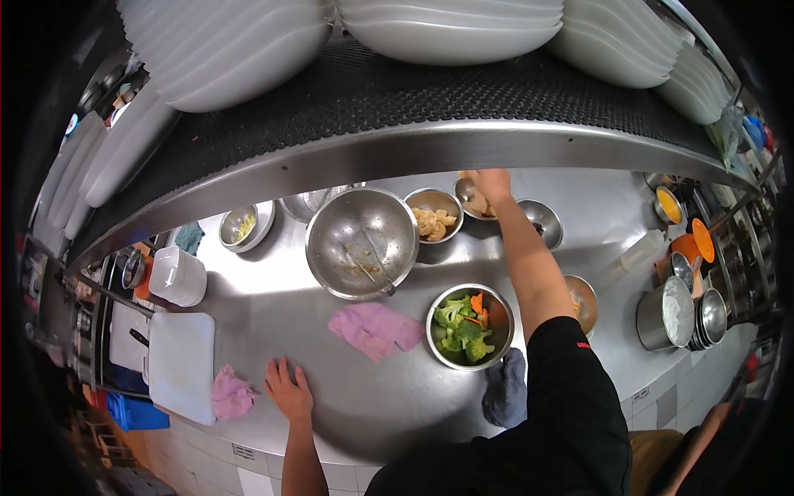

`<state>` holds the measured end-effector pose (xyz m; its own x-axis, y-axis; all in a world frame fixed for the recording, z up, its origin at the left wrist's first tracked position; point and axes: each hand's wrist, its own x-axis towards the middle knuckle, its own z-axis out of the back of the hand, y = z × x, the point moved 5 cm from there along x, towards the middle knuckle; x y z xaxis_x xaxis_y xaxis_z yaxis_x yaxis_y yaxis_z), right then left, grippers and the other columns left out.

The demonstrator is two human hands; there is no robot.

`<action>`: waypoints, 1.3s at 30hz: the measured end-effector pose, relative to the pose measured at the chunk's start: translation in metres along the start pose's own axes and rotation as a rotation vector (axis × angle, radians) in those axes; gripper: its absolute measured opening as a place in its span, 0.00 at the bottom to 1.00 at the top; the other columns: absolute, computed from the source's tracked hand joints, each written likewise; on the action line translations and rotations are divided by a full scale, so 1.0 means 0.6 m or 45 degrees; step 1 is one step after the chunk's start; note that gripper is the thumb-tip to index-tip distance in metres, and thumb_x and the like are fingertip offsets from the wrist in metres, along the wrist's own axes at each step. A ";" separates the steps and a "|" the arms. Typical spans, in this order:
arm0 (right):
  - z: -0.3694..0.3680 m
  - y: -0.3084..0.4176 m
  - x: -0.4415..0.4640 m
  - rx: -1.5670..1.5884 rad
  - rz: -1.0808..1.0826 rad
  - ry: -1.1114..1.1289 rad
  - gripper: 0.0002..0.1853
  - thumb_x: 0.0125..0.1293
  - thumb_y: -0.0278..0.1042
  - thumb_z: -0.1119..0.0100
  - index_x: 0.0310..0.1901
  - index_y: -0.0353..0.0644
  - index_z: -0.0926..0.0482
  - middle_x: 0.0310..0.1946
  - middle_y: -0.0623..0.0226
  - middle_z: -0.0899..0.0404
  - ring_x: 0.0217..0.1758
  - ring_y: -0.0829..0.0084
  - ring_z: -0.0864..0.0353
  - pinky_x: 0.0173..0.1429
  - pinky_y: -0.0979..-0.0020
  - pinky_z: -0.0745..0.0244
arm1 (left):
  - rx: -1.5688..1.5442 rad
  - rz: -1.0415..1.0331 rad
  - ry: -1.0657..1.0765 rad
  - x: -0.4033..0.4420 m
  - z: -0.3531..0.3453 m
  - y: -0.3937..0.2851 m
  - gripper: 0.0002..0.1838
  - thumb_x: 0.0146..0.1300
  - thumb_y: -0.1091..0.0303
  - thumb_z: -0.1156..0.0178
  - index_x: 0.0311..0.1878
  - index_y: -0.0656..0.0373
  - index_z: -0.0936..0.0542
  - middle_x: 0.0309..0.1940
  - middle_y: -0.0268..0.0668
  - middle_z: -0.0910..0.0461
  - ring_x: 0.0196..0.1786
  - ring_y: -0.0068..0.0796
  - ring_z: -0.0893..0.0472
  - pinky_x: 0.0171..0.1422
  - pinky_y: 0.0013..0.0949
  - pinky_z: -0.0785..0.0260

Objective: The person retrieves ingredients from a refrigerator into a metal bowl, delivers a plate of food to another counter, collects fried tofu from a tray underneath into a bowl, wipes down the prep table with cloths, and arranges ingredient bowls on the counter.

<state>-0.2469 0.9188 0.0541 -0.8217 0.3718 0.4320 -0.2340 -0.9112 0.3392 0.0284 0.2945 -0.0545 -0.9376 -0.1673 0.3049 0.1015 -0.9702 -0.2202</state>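
Note:
On the steel counter [364,430], my left hand [289,390] rests palm down with its fingers apart, right of a small pink cloth [232,393]. My right hand [490,185] reaches to the back, over a small steel bowl [474,198] with pale food in it; its fingers are partly hidden by the shelf edge and the hand itself. Left of that bowl stands another steel bowl with pale yellowish pieces [433,222]. A large steel bowl [362,240] holds tongs [379,277] and some residue. Nearer me is a bowl of broccoli and carrot [465,331].
A shelf [397,147] with stacked white dishes [451,29] overhangs the counter's back. White cutting board [184,364] and white containers [179,275] stand left. Pots [667,314] and bowls are right. A dark cloth [504,390] lies near me. Part of another person [703,446] shows lower right.

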 end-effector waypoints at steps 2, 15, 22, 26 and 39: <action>-0.022 -0.041 0.032 0.169 0.006 -0.080 0.13 0.61 0.46 0.40 0.38 0.46 0.16 0.36 0.58 0.16 0.44 0.59 0.16 0.51 0.55 0.23 | 0.002 -0.004 0.002 0.000 0.001 0.000 0.25 0.71 0.53 0.48 0.66 0.55 0.28 0.70 0.46 0.34 0.74 0.48 0.39 0.76 0.56 0.54; -0.046 -0.065 -0.038 0.613 -0.233 0.450 0.11 0.60 0.40 0.40 0.34 0.40 0.23 0.27 0.60 0.19 0.27 0.69 0.16 0.29 0.68 0.22 | 0.025 0.012 0.027 0.001 0.002 0.000 0.26 0.71 0.52 0.49 0.67 0.54 0.28 0.70 0.46 0.35 0.75 0.46 0.40 0.78 0.54 0.55; 0.014 -0.082 -0.036 1.085 -0.479 -0.018 0.13 0.61 0.40 0.39 0.38 0.39 0.23 0.31 0.62 0.18 0.30 0.72 0.16 0.29 0.71 0.21 | 0.022 0.008 0.014 -0.001 -0.001 0.002 0.25 0.72 0.52 0.48 0.66 0.54 0.28 0.70 0.46 0.35 0.75 0.46 0.40 0.77 0.54 0.55; 0.085 -0.043 -0.085 1.191 -0.454 0.015 0.13 0.60 0.40 0.36 0.38 0.39 0.24 0.29 0.68 0.22 0.28 0.76 0.20 0.28 0.72 0.21 | 0.032 -0.012 -0.017 -0.001 -0.002 0.005 0.25 0.72 0.52 0.49 0.66 0.54 0.28 0.70 0.45 0.34 0.74 0.45 0.38 0.76 0.55 0.53; 0.244 0.086 -0.480 1.375 -0.433 0.794 0.15 0.65 0.45 0.35 0.43 0.42 0.21 0.30 0.72 0.20 0.30 0.83 0.24 0.34 0.78 0.30 | 0.028 -0.002 -0.019 -0.005 0.001 0.006 0.25 0.71 0.53 0.48 0.66 0.55 0.28 0.70 0.45 0.34 0.74 0.45 0.39 0.77 0.54 0.53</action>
<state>0.0537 0.7906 0.0695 -0.9749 0.1439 -0.1698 -0.1819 -0.0753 0.9804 0.0321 0.2913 -0.0558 -0.9326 -0.1682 0.3193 0.1073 -0.9740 -0.1995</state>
